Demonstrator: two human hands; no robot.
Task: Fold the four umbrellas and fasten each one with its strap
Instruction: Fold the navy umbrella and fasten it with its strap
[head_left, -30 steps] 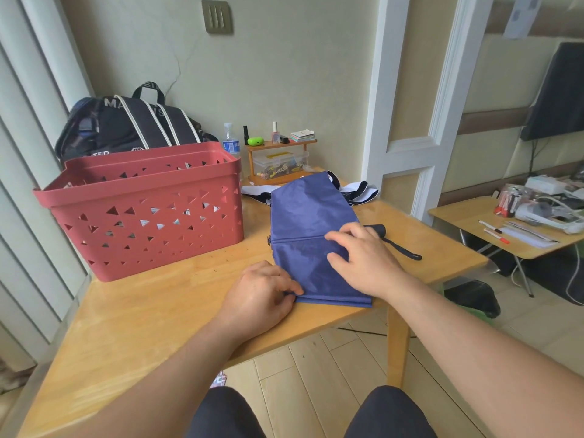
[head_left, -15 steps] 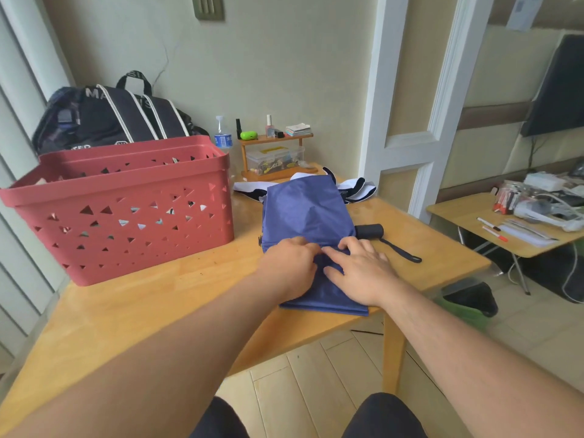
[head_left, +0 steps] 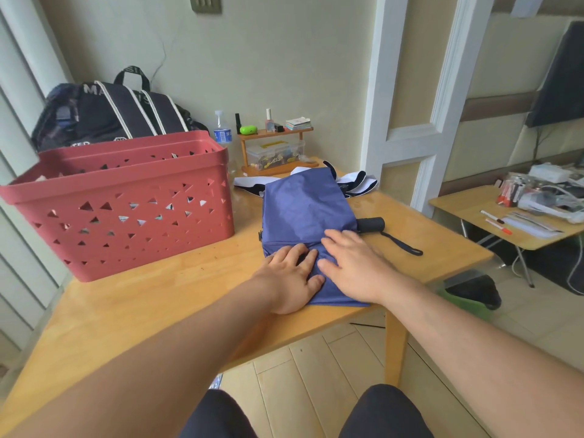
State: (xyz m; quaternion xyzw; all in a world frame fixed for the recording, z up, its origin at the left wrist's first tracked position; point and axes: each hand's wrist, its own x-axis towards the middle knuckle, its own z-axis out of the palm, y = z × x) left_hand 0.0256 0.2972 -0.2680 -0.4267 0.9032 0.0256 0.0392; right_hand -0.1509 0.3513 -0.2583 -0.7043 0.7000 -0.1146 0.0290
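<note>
A blue umbrella (head_left: 305,210) lies flattened on the wooden table (head_left: 158,298), its black handle (head_left: 371,224) and wrist loop sticking out to the right. My left hand (head_left: 292,276) presses flat on the near left part of the blue cloth, fingers spread. Beside it, my right hand (head_left: 350,263) rests flat on the near right part. Neither hand grips anything. Behind the blue one lies a white and dark umbrella (head_left: 357,181), partly hidden. No strap is visible.
A red perforated basket (head_left: 126,210) stands on the table's left, with a black bag (head_left: 117,112) behind it. A small wooden shelf (head_left: 275,150) with bottles sits at the wall. A low side table (head_left: 512,219) with clutter stands to the right.
My left hand has moved from the cloth's near left edge up onto the fabric beside my right hand. Both now press flat. The view has shifted slightly down and left.
</note>
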